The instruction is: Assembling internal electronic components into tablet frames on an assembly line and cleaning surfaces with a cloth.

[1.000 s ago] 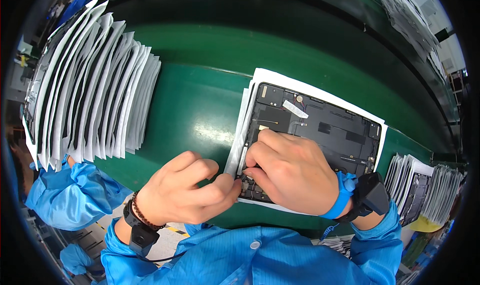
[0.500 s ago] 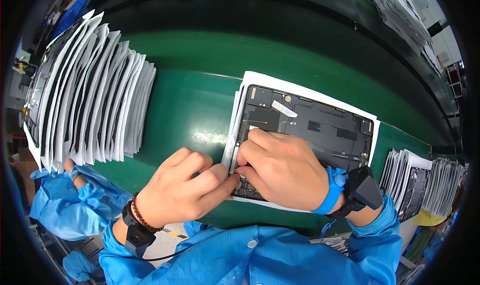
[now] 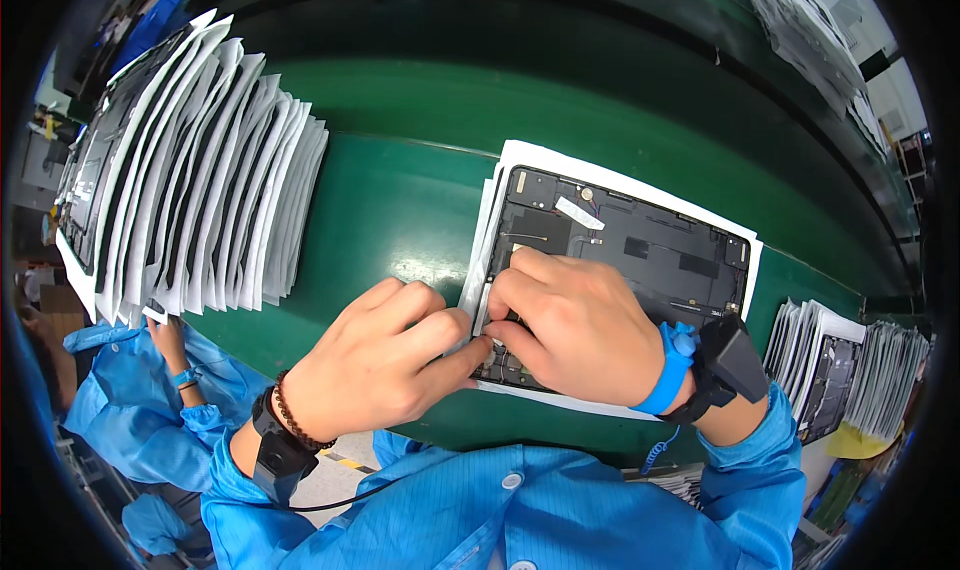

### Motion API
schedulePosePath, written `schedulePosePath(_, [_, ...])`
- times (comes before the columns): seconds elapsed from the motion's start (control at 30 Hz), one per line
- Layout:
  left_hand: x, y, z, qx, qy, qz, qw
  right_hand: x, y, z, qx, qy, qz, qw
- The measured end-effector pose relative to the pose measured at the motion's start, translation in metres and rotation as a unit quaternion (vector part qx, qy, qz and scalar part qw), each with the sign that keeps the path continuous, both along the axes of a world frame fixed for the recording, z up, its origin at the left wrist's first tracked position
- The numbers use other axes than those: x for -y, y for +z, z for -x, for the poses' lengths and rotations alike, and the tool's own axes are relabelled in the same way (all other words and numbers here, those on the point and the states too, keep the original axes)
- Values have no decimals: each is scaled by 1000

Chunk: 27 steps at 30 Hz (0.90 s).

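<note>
A black tablet housing point(image 3: 655, 240) lies open side up on white paper sheets point(image 3: 520, 153) at the middle right of the green bench. A white strip point(image 3: 580, 213) and thin cables show in its upper left part. My right hand point(image 3: 580, 320) rests over the housing's lower left, thumb and index finger pinched at the left edge. My left hand point(image 3: 395, 355) meets it there from the left, fingers curled and fingertips close to the right thumb. Whatever small part lies between the fingertips is hidden.
A tall leaning stack of housings with white sheets point(image 3: 215, 180) stands at the left. Smaller stacks point(image 3: 885, 370) stand at the right. A dark ledge point(image 3: 480, 20) runs behind the green bench point(image 3: 390, 220). A co-worker in blue point(image 3: 140, 395) is at the lower left.
Both hands keep working at the housing's left edge, their fingertips shifted only slightly. The view has moved a little. The co-worker's hand now reaches up to the bottom of the left stack.
</note>
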<state>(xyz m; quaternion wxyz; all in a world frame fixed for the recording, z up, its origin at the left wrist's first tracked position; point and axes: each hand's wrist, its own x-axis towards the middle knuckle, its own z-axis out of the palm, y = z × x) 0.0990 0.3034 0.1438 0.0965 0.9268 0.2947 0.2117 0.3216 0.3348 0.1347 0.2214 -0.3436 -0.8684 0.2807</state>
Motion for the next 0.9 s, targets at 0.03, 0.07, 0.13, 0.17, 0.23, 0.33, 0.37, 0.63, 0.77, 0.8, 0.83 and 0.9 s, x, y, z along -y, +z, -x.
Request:
schedulePosePath(0.03, [0, 0, 0, 0, -2, 5, 1000, -1, 0, 0, -5, 1, 24, 1000])
schedulePosePath(0.07, [0, 0, 0, 1, -4, 9, 1000, -2, 0, -1, -10, 2, 48, 999])
schedulePosePath(0.13, [0, 1, 0, -5, -6, 10, 1000, -3, 0, -2, -25, -11, 71, 997])
schedulePosePath(0.17, [1, 1, 0, -10, -8, 14, 1000, -3, 1, -2, -40, -26, 98, 994])
schedulePosePath(0.23, [2, 1, 1, -8, -7, 14, 1000, -4, 9, -1, -106, -62, 114, 986])
schedulePosePath(0.33, [4, 1, 1, -5, -1, 7, 1000, -1, 29, -8, -156, -87, 104, 978])
schedulePosePath(0.37, [6, 1, 2, -5, 4, -1, 1000, 1, 33, -12, -140, -76, 77, 984])
schedulePosePath(0.63, [9, 3, -3, -55, 5, -79, 995, 17, 3, -38, -14, 56, -135, 989])
schedulePosePath(0.77, [6, 7, -5, -78, 10, -54, 995, 16, -3, -36, 3, 89, -178, 980])
schedulePosePath(0.8, [5, 7, -4, -79, 12, -55, 995, 16, -5, -36, -1, 96, -188, 977])
schedulePosePath(0.83, [5, 8, -4, -90, 7, -58, 994, 15, -3, -35, -1, 98, -190, 977])
schedulePosePath(0.9, [3, 10, -3, -101, 4, -65, 993, 15, 2, -33, 39, 95, -193, 976])
